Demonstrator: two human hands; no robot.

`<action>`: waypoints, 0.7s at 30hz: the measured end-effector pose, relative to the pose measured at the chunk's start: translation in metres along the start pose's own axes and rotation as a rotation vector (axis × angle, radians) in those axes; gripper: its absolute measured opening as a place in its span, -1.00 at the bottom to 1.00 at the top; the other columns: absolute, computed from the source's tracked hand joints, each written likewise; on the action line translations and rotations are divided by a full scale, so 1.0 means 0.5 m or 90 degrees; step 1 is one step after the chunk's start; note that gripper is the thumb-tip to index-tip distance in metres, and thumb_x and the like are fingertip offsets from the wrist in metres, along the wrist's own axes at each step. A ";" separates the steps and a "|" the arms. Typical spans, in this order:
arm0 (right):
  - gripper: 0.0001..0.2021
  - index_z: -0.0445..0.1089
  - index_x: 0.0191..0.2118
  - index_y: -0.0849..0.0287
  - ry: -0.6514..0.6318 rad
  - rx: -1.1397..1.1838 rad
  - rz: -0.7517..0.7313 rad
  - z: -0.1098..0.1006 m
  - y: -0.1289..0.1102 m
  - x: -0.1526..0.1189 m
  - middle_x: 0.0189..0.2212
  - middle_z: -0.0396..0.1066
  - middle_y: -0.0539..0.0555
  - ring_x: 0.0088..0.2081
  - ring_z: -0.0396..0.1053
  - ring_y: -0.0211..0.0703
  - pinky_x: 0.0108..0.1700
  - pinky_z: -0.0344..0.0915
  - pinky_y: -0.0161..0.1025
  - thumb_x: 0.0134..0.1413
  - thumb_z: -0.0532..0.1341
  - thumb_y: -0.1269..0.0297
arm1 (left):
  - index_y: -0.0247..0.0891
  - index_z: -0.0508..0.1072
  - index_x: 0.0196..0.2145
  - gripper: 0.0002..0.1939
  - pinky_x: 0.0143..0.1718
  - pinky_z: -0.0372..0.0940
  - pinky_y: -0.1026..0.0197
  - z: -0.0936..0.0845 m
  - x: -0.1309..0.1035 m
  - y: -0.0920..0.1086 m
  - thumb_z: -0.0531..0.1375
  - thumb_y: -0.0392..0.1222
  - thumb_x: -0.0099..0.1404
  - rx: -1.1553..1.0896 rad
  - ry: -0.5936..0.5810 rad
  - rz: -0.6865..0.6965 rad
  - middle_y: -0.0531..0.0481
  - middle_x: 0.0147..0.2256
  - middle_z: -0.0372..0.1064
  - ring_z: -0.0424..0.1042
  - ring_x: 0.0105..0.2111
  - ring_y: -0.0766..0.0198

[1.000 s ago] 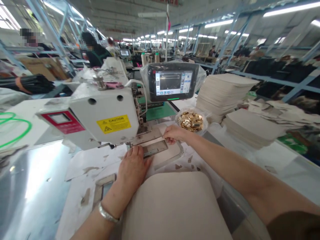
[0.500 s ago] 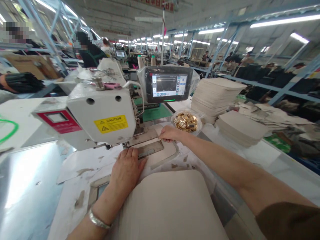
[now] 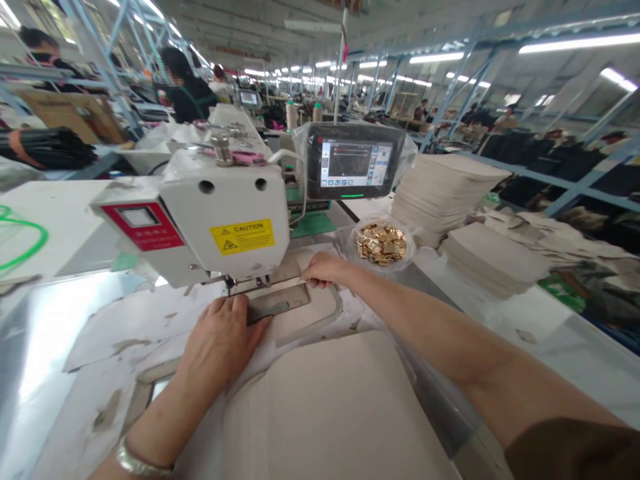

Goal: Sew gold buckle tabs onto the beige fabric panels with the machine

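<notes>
A cream panel lies under the head of a white sewing machine, with a flat metal plate on top of it. My left hand rests palm down at the left end of the plate, fingers laid flat and thumb apart. At the plate's right end, beside the needle area, my right hand is closed in a pinch; what sits between its fingertips is hidden. In front of me is a stack of cream panels.
A lit control screen stands behind the machine. To the right are a plastic bowl of gold metal pieces and tall and low stacks of cream panels. A rectangular frame lies under my left forearm. Co-workers are visible far behind.
Both hands, along with the panel and metal plate, have shifted left relative to the machine. My view has turned slightly left.
</notes>
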State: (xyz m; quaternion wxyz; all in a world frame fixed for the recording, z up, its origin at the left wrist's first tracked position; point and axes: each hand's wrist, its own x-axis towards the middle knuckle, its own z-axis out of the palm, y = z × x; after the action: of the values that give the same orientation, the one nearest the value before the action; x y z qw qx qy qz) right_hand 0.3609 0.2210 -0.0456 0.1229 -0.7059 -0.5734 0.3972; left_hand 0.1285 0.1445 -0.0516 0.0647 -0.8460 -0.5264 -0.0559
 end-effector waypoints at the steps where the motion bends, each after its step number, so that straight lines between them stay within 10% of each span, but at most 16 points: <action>1: -0.81 0.31 -0.65 0.25 -0.004 0.006 0.000 0.006 -0.007 -0.001 -0.74 0.32 -0.03 -0.73 0.20 -0.38 -0.72 0.07 -0.45 -0.10 0.24 0.42 | -0.30 0.33 -0.24 -0.64 -0.15 0.29 0.02 -0.001 -0.003 -0.008 0.00 0.08 0.35 0.002 -0.005 -0.004 -0.19 -0.32 0.42 0.40 -0.17 -0.05; 21: -0.83 0.32 -0.57 0.30 -0.109 0.100 0.058 0.047 -0.090 0.015 -0.76 0.30 -0.04 -0.72 0.22 -0.39 -0.66 0.13 -0.47 0.00 0.22 0.50 | -0.31 0.36 -0.17 -0.57 -0.07 0.30 -0.07 0.007 -0.032 -0.091 -0.01 0.13 0.34 -0.027 0.017 -0.001 -0.23 -0.24 0.43 0.39 -0.14 -0.10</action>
State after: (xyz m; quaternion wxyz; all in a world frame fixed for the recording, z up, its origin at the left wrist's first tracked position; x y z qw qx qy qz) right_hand 0.3125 0.2354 -0.0356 0.1099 -0.6831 -0.5160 0.5051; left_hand 0.0808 0.1508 -0.0555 0.0536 -0.8458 -0.5251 -0.0781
